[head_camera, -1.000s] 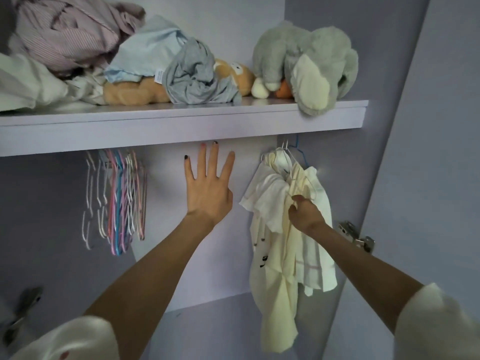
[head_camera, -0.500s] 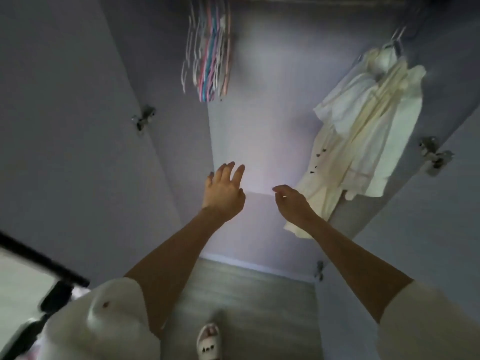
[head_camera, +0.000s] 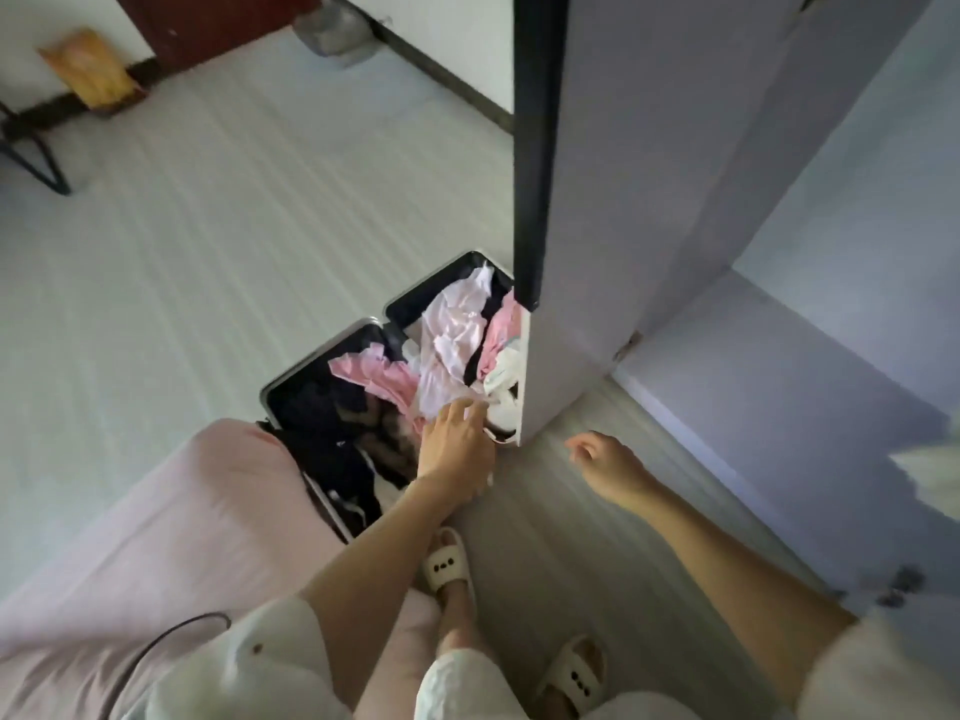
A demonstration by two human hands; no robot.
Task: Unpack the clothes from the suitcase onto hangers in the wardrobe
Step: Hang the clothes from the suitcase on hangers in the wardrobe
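Fingers (head_camera: 470,407) of my left hand (head_camera: 454,449) touch the pale pink garment (head_camera: 449,345) in the open suitcase (head_camera: 332,402) at ten o'clock; whether they pinch it, I cannot tell. Right hand (head_camera: 605,459) hangs loosely curled, empty. I'd lift one garment alone.

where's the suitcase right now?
In the head view the open suitcase lies on the floor left of centre, beside the wardrobe door, which hides its right edge. The left hand reaches into its clothes.
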